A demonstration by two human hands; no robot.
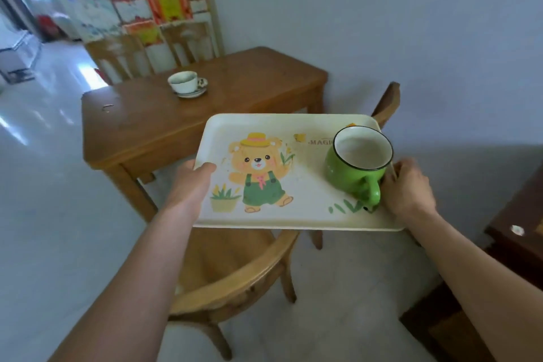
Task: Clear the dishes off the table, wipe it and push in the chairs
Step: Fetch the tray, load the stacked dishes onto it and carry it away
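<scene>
Your left hand (pixel 192 178) and right hand (pixel 407 185) grip the tray (pixel 293 214) with the green mug (pixel 357 160); white cup (pixel 183 81) and saucer (pixel 191 93) remain on the table (pixel 141 123), wiping and chairs not done

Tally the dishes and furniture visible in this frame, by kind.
Mugs and cups: 2 (green mug, white cup)
Saucers: 1
Trays: 1
Tables: 1
Chairs: 4
Total: 9

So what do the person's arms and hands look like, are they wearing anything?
Both arms are bare, with no sleeves showing. The left hand and right hand have no gloves, and no rings, watch or bracelets can be seen.
</scene>
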